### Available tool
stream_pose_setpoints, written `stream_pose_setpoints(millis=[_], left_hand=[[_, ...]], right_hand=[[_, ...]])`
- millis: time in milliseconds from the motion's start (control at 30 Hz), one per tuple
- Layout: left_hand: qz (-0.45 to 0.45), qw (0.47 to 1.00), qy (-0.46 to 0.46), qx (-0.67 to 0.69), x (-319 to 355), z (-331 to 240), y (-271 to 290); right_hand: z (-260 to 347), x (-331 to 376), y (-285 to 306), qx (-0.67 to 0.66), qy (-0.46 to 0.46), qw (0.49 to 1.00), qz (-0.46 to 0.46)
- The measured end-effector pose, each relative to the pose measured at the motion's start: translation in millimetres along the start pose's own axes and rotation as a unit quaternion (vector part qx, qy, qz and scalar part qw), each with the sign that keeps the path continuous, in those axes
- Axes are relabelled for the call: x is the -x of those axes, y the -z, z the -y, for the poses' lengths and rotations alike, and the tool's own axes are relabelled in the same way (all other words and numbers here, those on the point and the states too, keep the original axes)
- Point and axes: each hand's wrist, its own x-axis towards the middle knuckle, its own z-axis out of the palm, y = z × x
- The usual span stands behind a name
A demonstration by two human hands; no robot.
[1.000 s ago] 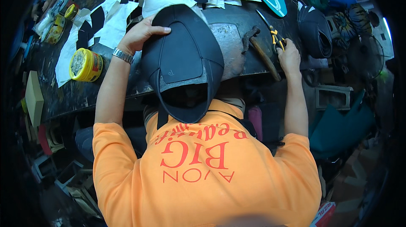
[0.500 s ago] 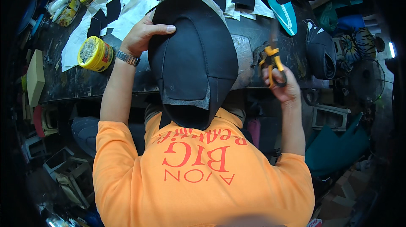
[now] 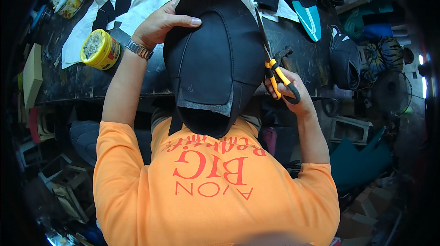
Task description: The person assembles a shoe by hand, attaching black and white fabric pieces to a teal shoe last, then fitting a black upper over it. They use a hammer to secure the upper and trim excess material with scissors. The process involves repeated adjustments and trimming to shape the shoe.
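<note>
My left hand (image 3: 165, 24) grips the upper left edge of a black stitched cover (image 3: 206, 62), its thumb on top and the other fingers hidden behind. The cover looks like a seat cover, with a curved seam around a middle panel and a strip of grey mesh backing (image 3: 213, 107) above its hollow lower end. In my right hand (image 3: 293, 92) are scissors (image 3: 278, 74) with yellow and black handles. Their blades point upward along the cover's right edge; whether they touch it I cannot tell.
White cloth (image 3: 137, 21) with several black pieces lies across the dark table (image 3: 137, 83). A yellow tub (image 3: 101, 49) stands at the left. A hammer (image 3: 286, 51) lies behind the scissors. Farther right are a teal and black cover (image 3: 307, 14) and a rolled black one (image 3: 344, 60).
The scissors have moved left from beside the cover to its right edge, and the right hand with them. The left hand still grips the cover, which has shifted slightly right in view.
</note>
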Motion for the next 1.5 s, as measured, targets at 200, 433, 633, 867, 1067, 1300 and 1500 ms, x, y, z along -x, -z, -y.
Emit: stream_pose_setpoints(millis=[200,433,633,867,1067,1300,1500], left_hand=[[0.0,1.0,0.007,-0.009,-1.3,3.4,3.3],[0.012,1.0,-0.007,-0.02,-3.1,3.9,5.0],[0.001,0.999,0.007,-0.031,-2.2,3.0,3.7],[0.048,0.998,-0.004,-0.05,-12.7,-6.5,-11.1],[0.055,0.996,-0.019,-0.062,-12.9,-9.1,-10.2],[0.065,0.996,-0.01,-0.053,-13.8,-11.3,-17.8],[0.088,0.994,-0.003,-0.061,-12.7,-19.2,-22.2]], right_hand=[[-8.5,-2.8,-6.8,-0.085,0.041,0.995,0.04],[-7.6,-1.9,-3.7,-0.076,0.04,0.996,0.01],[-2.8,3.4,7.5,-0.037,-0.005,0.999,0.021],[16.6,-9.8,18.4,0.048,0.015,0.999,0.005],[23.4,-10.6,23.4,0.035,0.018,0.999,0.024],[32.2,-12.5,26.8,0.035,0.026,0.999,0.005],[39.2,-13.8,33.5,0.032,0.039,0.999,0.01]])
